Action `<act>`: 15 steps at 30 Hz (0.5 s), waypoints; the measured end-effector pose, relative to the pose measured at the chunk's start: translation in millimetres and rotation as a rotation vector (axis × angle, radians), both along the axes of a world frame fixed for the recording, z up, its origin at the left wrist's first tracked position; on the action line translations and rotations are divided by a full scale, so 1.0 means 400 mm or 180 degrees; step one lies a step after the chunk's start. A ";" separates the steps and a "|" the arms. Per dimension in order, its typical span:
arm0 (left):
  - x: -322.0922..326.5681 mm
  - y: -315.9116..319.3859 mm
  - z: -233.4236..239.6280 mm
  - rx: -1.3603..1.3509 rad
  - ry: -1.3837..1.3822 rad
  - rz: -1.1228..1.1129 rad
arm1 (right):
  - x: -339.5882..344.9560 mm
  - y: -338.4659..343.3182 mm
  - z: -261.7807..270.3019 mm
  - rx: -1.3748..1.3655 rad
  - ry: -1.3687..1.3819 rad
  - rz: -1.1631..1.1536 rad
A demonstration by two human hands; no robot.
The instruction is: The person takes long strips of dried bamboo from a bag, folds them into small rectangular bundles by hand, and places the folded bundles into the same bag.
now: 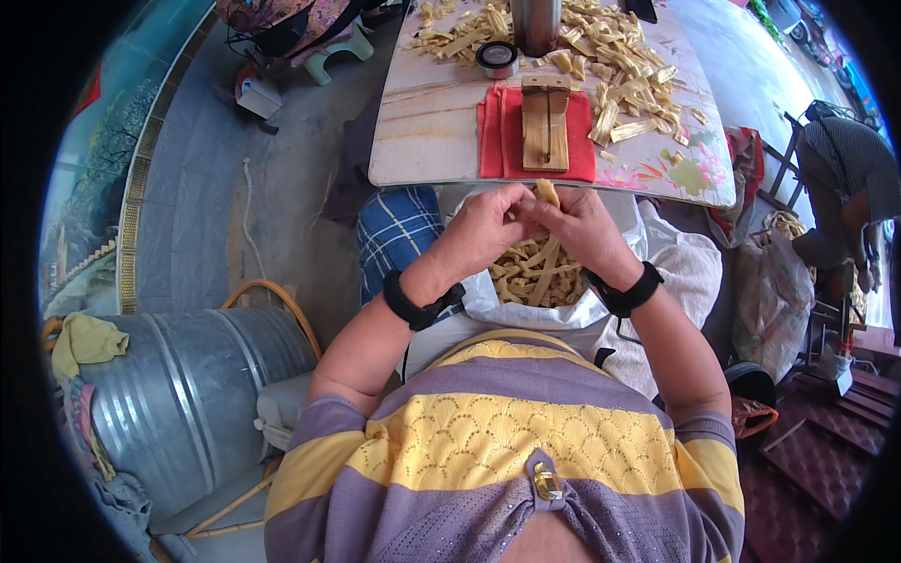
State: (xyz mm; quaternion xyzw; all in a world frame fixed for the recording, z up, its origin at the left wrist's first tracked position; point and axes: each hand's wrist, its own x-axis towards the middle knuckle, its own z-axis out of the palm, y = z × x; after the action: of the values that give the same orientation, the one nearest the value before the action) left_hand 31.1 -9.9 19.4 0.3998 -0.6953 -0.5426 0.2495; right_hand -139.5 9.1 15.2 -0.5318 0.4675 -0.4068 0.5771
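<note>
My left hand [486,224] and my right hand [583,224] meet just in front of the table edge, fingertips together. Between them they pinch a pale yellow dried strip [547,191], its end sticking up past my right thumb. Fingers cover the rest of it. Right below, a white plastic bag [510,314] gapes open on my lap, holding many similar strips [538,278]. Beyond my hands, a wooden block tool [556,137] with a raised end and a thin dark line along its middle lies on a folded red cloth [501,134].
Loose strips [633,84] heap over the far part of the table [429,127], around a metal flask [536,28] and its cap [498,58]. A metal drum [204,394] stands at left. Another person [845,169] bends over at right, near a filled plastic sack [774,302].
</note>
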 end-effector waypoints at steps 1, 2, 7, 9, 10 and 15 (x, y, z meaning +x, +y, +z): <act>0.007 0.010 0.006 0.0127 0.0048 -0.0072 | 0.000 0.011 0.014 -0.0047 0.0068 0.0117; 0.014 0.016 0.014 0.0435 0.0164 -0.0239 | -0.003 0.022 0.036 -0.0093 0.0136 0.0231; 0.053 0.036 0.081 0.1566 0.1156 -0.0847 | -0.001 0.075 0.110 0.0947 -0.1273 0.0419; 0.052 0.060 0.086 0.1753 0.1576 -0.0784 | 0.001 0.080 0.119 0.0915 -0.1175 0.0409; 0.051 0.068 0.087 0.1846 0.1785 -0.0753 | 0.001 0.082 0.123 0.0897 -0.1127 0.0403; 0.062 0.030 -0.024 -0.0231 -0.0276 -0.0048 | -0.016 0.051 0.100 0.0336 -0.0035 -0.0067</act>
State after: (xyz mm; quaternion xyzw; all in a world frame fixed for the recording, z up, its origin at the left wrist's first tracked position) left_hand 55.9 2.0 9.9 0.4083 -0.7277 -0.5011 0.2294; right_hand -146.1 29.4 55.2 -0.4936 0.4907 -0.3905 0.6026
